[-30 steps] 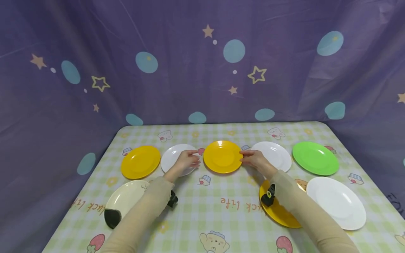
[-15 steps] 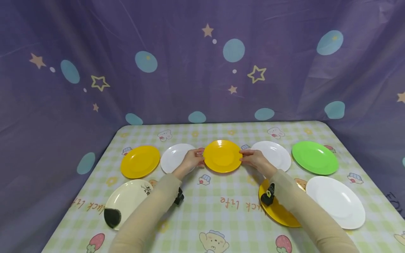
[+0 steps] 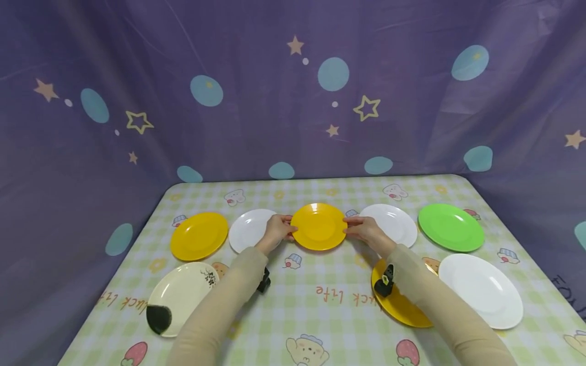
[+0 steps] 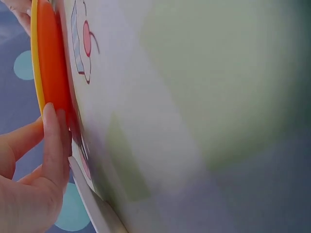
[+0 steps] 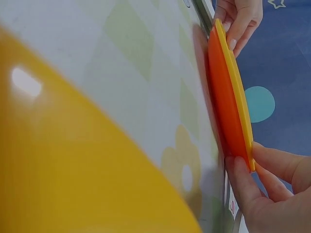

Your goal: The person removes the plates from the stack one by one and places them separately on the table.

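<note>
A round yellow plate sits at the back middle of the table, between my two hands. My left hand pinches its left rim, with a finger under the edge in the left wrist view. On the opposite side, my right hand pinches the right rim between thumb and fingers. Seen side-on in the right wrist view, the plate's underside looks orange and lies close over the cloth. White plates flank it: one partly behind my left hand, another beside my right hand.
Another yellow plate is at the far left, a green plate at the back right. Nearer stand a cream plate with a black patch, a yellow plate under my right forearm and a white plate. A purple curtain hangs behind.
My left hand has moved right, from over the white plate to the yellow plate's left rim, and now grips it. My right hand stays at the right rim.
</note>
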A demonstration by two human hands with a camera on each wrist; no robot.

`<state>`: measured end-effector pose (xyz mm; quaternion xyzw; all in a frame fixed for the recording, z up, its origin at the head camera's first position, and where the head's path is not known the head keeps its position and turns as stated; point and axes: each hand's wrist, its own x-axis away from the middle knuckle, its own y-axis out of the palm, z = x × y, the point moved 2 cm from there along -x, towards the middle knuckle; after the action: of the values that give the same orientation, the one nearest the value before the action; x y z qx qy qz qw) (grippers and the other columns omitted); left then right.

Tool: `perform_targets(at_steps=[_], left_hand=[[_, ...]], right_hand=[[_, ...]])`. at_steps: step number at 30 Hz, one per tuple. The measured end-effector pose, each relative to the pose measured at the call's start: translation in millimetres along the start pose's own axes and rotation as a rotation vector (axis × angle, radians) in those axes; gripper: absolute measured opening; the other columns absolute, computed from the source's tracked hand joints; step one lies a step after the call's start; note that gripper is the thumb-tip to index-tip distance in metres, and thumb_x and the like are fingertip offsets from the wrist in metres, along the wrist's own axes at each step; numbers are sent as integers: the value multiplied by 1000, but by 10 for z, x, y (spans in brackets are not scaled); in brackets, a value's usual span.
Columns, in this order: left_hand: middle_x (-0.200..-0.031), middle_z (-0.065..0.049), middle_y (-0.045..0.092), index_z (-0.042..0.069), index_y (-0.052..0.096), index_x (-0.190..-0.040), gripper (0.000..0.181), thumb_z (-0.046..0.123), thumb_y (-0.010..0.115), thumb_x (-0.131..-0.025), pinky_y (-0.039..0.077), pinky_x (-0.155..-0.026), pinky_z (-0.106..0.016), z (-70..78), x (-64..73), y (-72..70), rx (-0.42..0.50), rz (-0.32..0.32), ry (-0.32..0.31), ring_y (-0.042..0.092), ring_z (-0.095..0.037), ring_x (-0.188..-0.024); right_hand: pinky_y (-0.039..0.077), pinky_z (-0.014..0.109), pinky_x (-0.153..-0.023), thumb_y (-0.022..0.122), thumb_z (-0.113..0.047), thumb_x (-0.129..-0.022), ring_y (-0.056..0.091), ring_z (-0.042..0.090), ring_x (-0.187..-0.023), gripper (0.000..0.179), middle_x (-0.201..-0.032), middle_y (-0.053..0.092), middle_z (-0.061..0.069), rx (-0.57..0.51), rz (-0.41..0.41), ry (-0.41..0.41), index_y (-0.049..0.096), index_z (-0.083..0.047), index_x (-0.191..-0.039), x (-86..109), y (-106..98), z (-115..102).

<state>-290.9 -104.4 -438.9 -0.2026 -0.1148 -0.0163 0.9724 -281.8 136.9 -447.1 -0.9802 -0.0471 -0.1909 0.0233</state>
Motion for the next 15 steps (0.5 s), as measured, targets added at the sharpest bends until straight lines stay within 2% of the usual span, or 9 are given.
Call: perform_targets(at_steps=[4, 15], left_hand=[[-73, -9, 59, -7, 57, -116, 39, -2, 66, -79, 54, -48, -22, 5, -10, -7, -13, 16, -3, 53, -8, -43], [-97, -19, 64, -6, 57, -116, 38, -2, 65, -80, 56, -52, -24, -10, -22, -29, -2, 14, -37, 55, -10, -46]], right_hand=[[51, 30, -88, 62, 5, -82, 59, 7, -81, 48, -131, 47, 24, 6, -4, 6, 48, 7, -127, 2, 4, 3], [48, 33, -94, 56, 5, -85, 59, 8, -86, 45, -134, 43, 25, 51, -45, -8, 46, 7, -129, 24, -11, 3]])
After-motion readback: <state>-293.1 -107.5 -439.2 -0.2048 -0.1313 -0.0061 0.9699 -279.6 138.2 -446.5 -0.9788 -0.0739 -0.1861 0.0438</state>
